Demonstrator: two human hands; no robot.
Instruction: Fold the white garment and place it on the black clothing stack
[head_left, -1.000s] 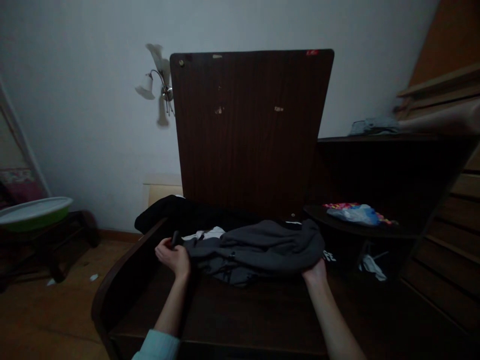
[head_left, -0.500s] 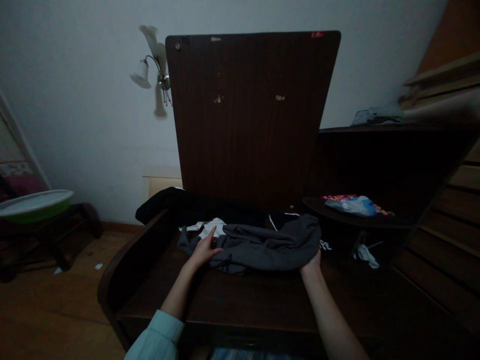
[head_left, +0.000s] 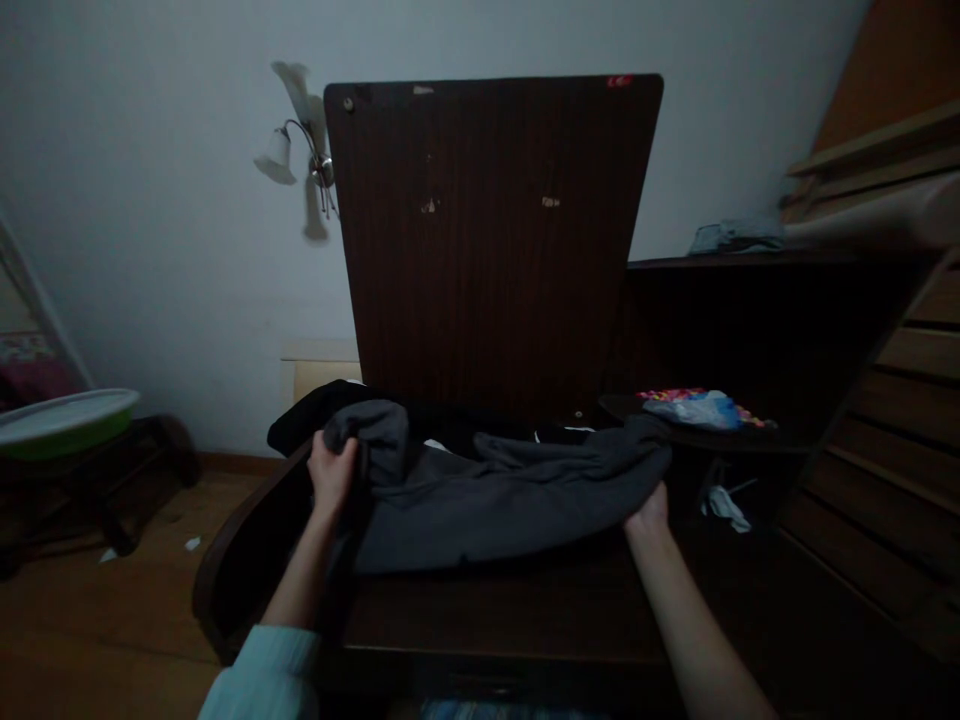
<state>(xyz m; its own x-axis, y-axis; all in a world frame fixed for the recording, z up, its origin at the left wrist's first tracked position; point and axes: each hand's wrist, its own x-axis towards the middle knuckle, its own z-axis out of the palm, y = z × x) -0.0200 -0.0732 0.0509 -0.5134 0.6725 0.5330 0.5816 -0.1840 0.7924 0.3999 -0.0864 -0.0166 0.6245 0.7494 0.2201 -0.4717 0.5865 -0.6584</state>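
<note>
Dark-grey, soft-fabric garment spans 9-to-3 o'clock over dark-brown wooden table. My left hand, fingers closed on cloth, at 9; right hand touches 3-o'clock end, equally near, fingers hidden, grip I can't tell.

I have the garment over the table before the panel, the basin far left, the bag on the right-hand shelf.

The garment is matt cloth, the panel smooth wood, and the bag probably glossy plastic.
</note>
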